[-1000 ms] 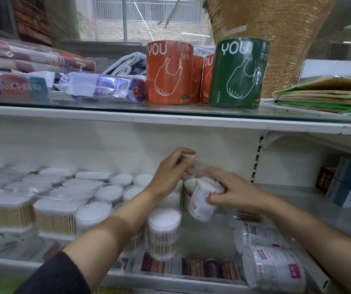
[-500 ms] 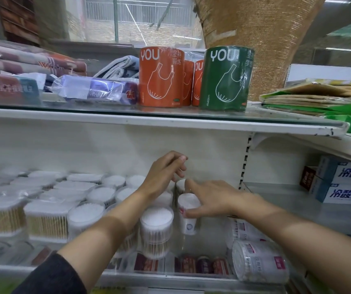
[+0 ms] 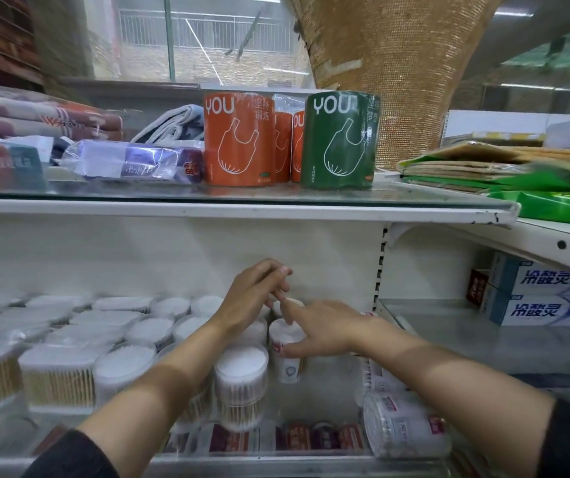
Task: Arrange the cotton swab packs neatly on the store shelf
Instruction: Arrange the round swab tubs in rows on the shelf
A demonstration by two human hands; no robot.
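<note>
A small round cotton swab pack (image 3: 286,339) stands upright on the lower shelf (image 3: 314,391), at the right end of the rows of packs. My right hand (image 3: 325,334) holds it, thumb on its front side and index finger stretched behind its top. My left hand (image 3: 252,300) hovers over the back row just left of it, fingers loosely curled with nothing in them; it hides the packs beneath. A taller round pack (image 3: 241,374) stands in front. Two more packs (image 3: 404,429) lie on their sides at the front right.
Rows of round and rectangular swab packs (image 3: 55,377) fill the shelf's left. Toothpaste boxes (image 3: 538,294) sit on the neighbouring shelf to the right. The upper shelf (image 3: 242,205) overhead carries orange and green rolls (image 3: 340,139). Small items line the front edge (image 3: 297,438).
The pack my right hand held tilted a second ago now stands upright on the shelf. My right hand has shifted from its top to its side. My left hand has barely moved.
</note>
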